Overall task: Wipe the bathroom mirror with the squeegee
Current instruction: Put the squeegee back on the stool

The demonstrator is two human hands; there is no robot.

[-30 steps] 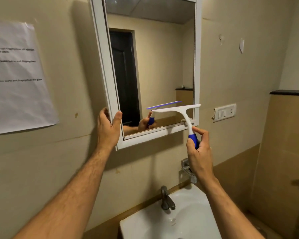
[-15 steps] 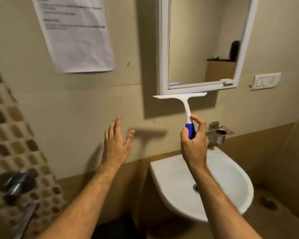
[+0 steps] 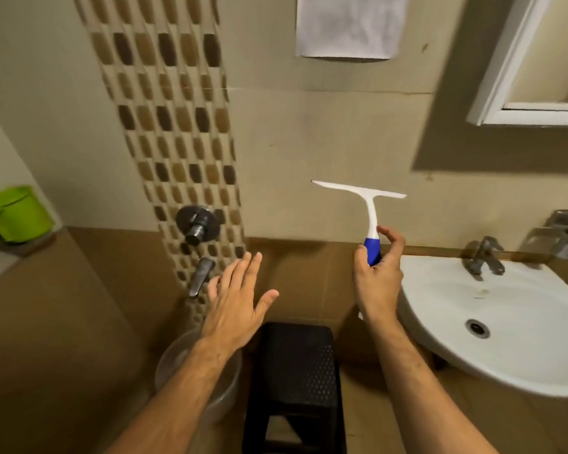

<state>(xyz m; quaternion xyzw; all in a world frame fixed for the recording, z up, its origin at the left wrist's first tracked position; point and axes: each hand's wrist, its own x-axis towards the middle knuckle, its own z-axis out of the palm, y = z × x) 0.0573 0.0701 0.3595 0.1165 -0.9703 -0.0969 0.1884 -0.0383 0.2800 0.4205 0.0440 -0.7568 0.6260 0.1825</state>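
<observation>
My right hand grips the blue handle of a white squeegee, blade upright and level, well below and left of the mirror. The white-framed mirror shows only its lower left corner at the top right edge. My left hand is open with fingers spread, holding nothing, above a clear bowl and near a wall tap.
A white sink with a steel tap is at the right. A black stool and a clear bowl stand on the floor below my hands. Wall valve and spout sit on the mosaic strip. A green bucket is far left.
The view swung left and down, away from the mirror. My left hand let go of the mirror frame and opened. The squeegee left the glass and dropped lower, still held in my right hand.
</observation>
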